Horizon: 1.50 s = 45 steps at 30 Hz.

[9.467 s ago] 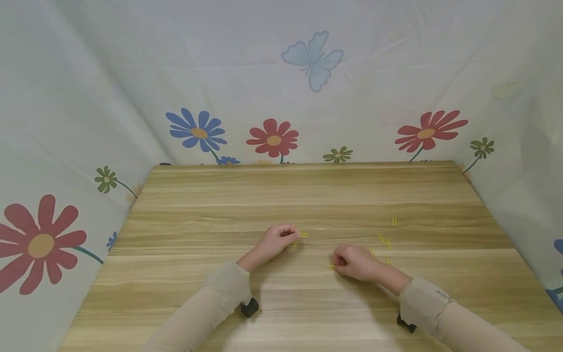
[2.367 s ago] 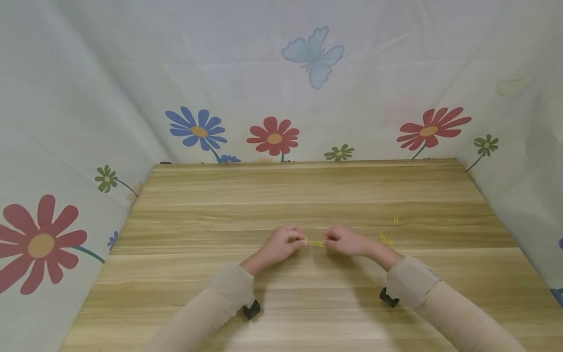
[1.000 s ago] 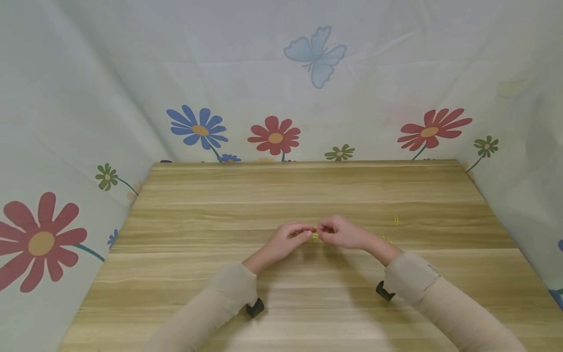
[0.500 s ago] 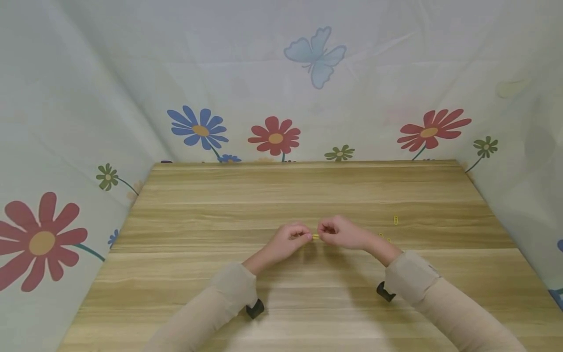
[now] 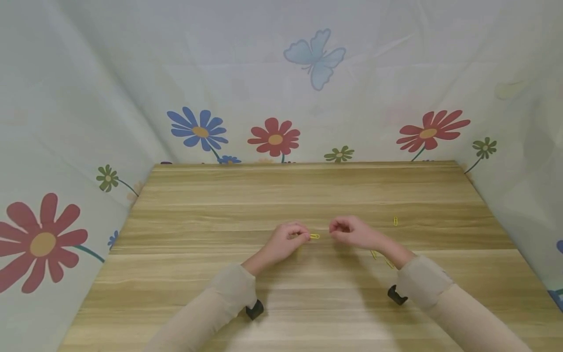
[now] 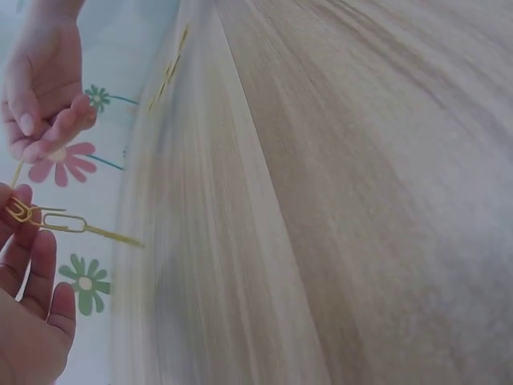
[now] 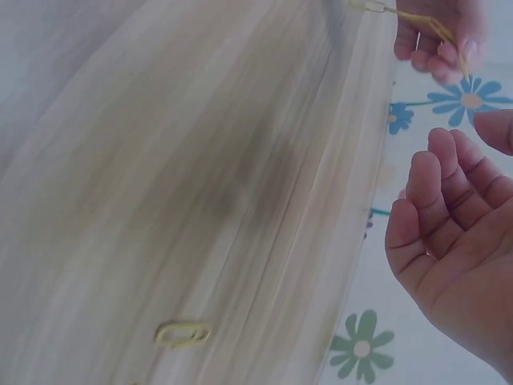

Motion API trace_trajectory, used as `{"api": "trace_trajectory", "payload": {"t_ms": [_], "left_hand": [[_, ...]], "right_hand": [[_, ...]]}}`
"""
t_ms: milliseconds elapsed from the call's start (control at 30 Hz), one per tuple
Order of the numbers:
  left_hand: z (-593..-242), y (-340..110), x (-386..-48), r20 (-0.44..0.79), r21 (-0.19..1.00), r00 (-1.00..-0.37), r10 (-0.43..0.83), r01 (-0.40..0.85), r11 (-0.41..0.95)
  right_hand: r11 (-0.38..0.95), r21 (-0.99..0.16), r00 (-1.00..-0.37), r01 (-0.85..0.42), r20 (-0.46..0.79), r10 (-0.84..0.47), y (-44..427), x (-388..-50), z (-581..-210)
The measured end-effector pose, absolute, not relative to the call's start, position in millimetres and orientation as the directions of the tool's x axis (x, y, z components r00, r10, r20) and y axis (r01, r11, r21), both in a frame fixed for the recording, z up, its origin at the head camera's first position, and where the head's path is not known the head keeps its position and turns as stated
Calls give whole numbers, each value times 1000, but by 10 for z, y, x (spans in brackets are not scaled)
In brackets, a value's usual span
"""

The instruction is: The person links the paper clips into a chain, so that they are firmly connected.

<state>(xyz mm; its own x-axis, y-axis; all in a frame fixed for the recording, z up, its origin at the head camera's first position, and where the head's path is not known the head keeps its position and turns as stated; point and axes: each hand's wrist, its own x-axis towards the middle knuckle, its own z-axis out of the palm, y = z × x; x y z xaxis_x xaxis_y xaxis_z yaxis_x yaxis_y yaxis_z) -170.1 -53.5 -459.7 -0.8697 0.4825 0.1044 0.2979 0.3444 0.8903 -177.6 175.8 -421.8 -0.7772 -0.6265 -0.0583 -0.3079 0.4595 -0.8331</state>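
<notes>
In the head view my left hand (image 5: 283,244) pinches a yellow paper clip (image 5: 314,236) just above the wooden table. A chain of linked paper clips (image 6: 66,221) hangs from the left fingers in the left wrist view, with its lower end near the tabletop. To the right, my right hand (image 5: 356,233) is held a short gap away. In the right wrist view the right hand (image 7: 457,233) has loosely bent fingers with nothing between them. The left hand (image 7: 445,36) shows above it, holding the chain (image 7: 417,18).
A loose paper clip (image 5: 395,221) lies on the table (image 5: 246,195) beyond the right wrist. More loose clips (image 5: 374,254) lie beside the right forearm, which may cover others. A flower-printed cloth (image 5: 369,98) stands behind the table.
Half a second ago both hands met at the clip; the right hand has since let go and moved right, while the left keeps its pinch. Earlier, the right hand held a separate clip.
</notes>
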Motion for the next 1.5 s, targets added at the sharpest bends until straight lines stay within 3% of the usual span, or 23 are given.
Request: {"api": "trace_trajectory", "payload": {"t_ms": [667, 967, 1200, 1500], "left_hand": [[-4570, -518, -1693, 105, 885, -889, 446, 288, 366], [-4541, -512, -1677, 106, 901, -891, 442, 275, 337], [-4207, -508, -1528, 101, 897, -884, 456, 279, 342], [-4174, -500, -1509, 93, 899, -884, 458, 273, 343]], "right_hand": [[549, -787, -814, -282, -106, -571, 2306, -1682, -4384], [710, -639, -862, -296, -142, -487, 2529, -1621, -4476], [766, -582, -886, -274, -157, -437, 2619, -1555, -4544], [827, -513, -914, -231, -178, -366, 2603, -1498, -4612]]}}
